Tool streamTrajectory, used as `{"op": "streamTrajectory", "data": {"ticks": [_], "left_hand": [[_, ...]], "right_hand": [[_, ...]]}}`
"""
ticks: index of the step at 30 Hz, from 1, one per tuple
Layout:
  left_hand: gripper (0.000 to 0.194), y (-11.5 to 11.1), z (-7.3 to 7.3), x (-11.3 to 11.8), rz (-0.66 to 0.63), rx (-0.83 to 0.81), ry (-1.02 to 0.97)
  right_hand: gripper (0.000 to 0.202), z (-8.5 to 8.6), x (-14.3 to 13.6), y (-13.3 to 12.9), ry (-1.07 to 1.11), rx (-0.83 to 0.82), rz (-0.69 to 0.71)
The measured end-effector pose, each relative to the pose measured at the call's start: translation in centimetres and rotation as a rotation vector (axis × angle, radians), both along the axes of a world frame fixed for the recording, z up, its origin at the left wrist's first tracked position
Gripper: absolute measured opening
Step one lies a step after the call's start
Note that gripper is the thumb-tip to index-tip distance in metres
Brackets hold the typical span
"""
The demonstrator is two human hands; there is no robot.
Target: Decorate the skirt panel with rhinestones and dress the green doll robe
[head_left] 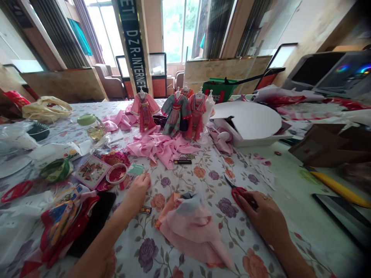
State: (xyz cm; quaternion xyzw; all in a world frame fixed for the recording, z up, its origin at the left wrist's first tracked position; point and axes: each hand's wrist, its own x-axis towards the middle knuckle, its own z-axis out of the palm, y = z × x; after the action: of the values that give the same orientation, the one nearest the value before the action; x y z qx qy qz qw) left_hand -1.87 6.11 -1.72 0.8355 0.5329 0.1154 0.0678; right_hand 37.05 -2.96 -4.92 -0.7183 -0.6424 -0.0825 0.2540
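So, red-handled scissors (239, 191) lying near right on the floral tablecloth (203, 173), right hand (265, 218) resting over the handles, fingers curled, grip hard to tell, left hand (139, 189) fingertips narrow, touching a small teal card (135, 169), pink doll garment (191, 227) between, dressed mannequins (176, 112) far.

— What's behind the table?
— Tall windows (176, 27) pouring daylight, dark curtains (58, 34) beside them, a pillar sign (133, 46) reading "INTERNET".
— Any furniture?
— A brown armchair (110, 79) and wooden partition panels (228, 69).
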Motion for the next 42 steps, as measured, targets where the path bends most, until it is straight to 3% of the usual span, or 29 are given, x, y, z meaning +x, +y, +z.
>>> {"op": "streamTrajectory", "data": {"ticks": [4, 9, 13, 17, 19, 21, 23, 26, 31, 33, 37, 40, 42], "left_hand": [[0.027, -1.2, 0.2, -2.9, 0.029, 0.037, 0.037], [0.03, -0.1, -0.6, -6.0, 0.146, 0.136, 0.062], [0.03, 0.8, -0.6, -6.7, 0.169, 0.152, 0.034], [0.025, -0.2, 0.7, -6.2, 0.183, 0.194, -0.078], [0.019, -1.4, 1.4, -5.8, 0.097, 0.115, -0.142], [0.012, -2.7, 1.9, -5.3, -0.023, -0.071, -0.171], [0.014, -3.6, 2.3, -4.9, -0.064, -0.239, -0.186], [0.004, -4.1, 2.6, -4.3, -0.049, -0.377, -0.211], [0.004, -3.7, 2.9, -4.3, -0.004, -0.515, -0.286], [0.012, -2.9, 3.0, -5.2, 0.041, -0.533, -0.376], [0.034, 0.0, 3.0, -8.1, 0.245, -0.323, -0.53], [0.039, 1.4, 3.4, -8.8, 0.431, 0.062, -0.3], [0.04, 1.0, 3.9, -7.4, 0.428, 0.281, -0.225]], "right_hand": [[0.05, -0.2, 0.2, 0.1, 0.004, 0.002, 0.01], [0.049, -0.1, 0.2, 0.0, -0.001, 0.006, 0.013], [0.049, -0.1, 0.2, 0.0, 0.008, -0.012, 0.013], [0.05, -0.1, 0.2, 0.0, 0.007, -0.013, 0.007], [0.05, 0.0, 0.2, 0.0, 0.009, -0.015, 0.005], [0.05, 0.0, 0.2, 0.0, 0.013, -0.021, 0.01], [0.049, 0.1, 0.2, 0.1, 0.016, -0.021, 0.013], [0.047, 0.0, 0.2, 0.1, 0.02, -0.013, 0.017], [0.046, 0.0, 0.2, 0.1, 0.041, -0.007, 0.013], [0.045, 0.1, 0.1, 0.1, 0.043, -0.002, 0.013], [0.045, 0.3, -0.1, 0.1, 0.03, 0.005, 0.019], [0.046, 0.1, -0.1, 0.2, 0.023, 0.003, 0.02], [0.047, -0.1, 0.0, 0.3, 0.018, 0.002, 0.019]]}}
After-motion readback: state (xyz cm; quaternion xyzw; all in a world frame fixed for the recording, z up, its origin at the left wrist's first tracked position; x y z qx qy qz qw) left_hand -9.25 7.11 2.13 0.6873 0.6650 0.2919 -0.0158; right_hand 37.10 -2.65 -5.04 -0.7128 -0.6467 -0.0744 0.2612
